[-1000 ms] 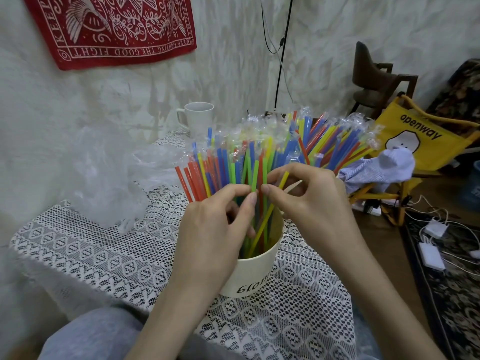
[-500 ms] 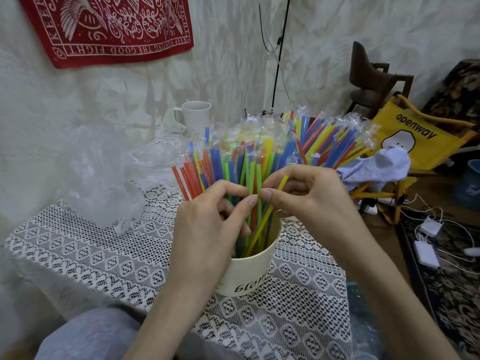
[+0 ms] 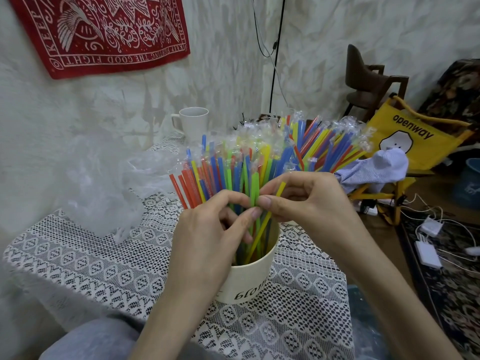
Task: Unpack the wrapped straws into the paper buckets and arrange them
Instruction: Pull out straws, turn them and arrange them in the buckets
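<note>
Clear crumpled plastic wrapping (image 3: 104,183) heaped at the left of the white lace-covered tabletop (image 3: 85,258), with a white ceramic mug (image 3: 193,123) behind, near the wall. Further right, a cream paper bucket (image 3: 249,279) packed with upright plastic straws (image 3: 223,175) in red, blue, green and yellow, many tops at the back in crinkled clear sleeves. Left hand (image 3: 207,235) over the bucket mouth, thumb and forefinger pinching a green straw (image 3: 254,189) at mid-length. Right hand (image 3: 306,201) beside it, fingertips nearly touching the left's, fingers (image 3: 265,201) curled round a thin yellow straw (image 3: 270,211) slanting down into the bucket. Judged the step in hand: seating this bare yellow straw among the others. Best done with a light pinch, letting the lower end find the bucket floor, then tipping the straw upright while the left hand holds its neighbours apart. Too much sideways push likely to tilt the light bucket or fan the bundle out. Off the tabletop at the right, a yellow fabric chair (image 3: 415,136) carrying a pale blue cloth (image 3: 374,170).
</note>
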